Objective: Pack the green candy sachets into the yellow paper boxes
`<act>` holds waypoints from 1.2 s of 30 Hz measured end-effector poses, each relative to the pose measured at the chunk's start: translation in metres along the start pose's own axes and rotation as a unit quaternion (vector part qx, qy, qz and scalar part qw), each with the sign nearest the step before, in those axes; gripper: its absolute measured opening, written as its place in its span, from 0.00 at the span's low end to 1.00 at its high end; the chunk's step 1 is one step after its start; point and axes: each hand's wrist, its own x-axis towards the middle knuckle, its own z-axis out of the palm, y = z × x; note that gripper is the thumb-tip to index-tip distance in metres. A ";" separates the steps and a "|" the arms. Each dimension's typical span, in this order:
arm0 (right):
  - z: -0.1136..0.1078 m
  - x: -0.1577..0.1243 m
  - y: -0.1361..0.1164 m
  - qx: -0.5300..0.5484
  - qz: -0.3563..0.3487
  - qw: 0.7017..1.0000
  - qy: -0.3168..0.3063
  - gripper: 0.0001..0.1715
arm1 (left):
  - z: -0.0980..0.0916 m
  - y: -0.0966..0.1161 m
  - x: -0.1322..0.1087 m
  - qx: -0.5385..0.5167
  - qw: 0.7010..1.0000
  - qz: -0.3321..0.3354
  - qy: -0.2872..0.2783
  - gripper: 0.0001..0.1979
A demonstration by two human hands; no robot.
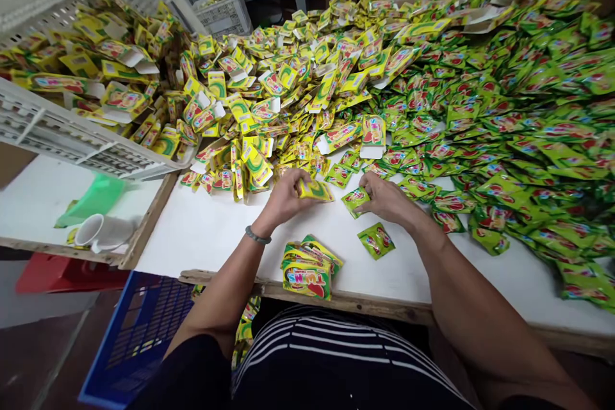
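My left hand (pixel 291 197) is closed around a small yellow carton (pixel 316 190), which points to the right above the white tabletop. Opposite it, my right hand (pixel 384 195) pinches a green foil sachet (pixel 354 201) by its right side. Another green sachet (pixel 376 241) lies flat on the table just below that hand. Nearer the front edge rests a small stack of yellow-green cartons (pixel 306 269) with colourful lettering. Beyond my hands, loose yellow cartons (pixel 254 160) are heaped at the left and green sachets (pixel 480 128) at the right.
A white plastic crate (pixel 81 134) of cartons tips toward the pile at left. Below it are a white mug (pixel 104 232) and a green plastic scoop-like piece (pixel 93 198). A blue crate (pixel 144 333) stands under the table's wooden front edge (pixel 375 305).
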 end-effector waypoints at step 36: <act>-0.008 0.005 -0.006 0.262 -0.096 0.959 0.040 0.15 | 0.035 0.000 -0.007 -0.317 0.933 -0.147 -0.084 0.20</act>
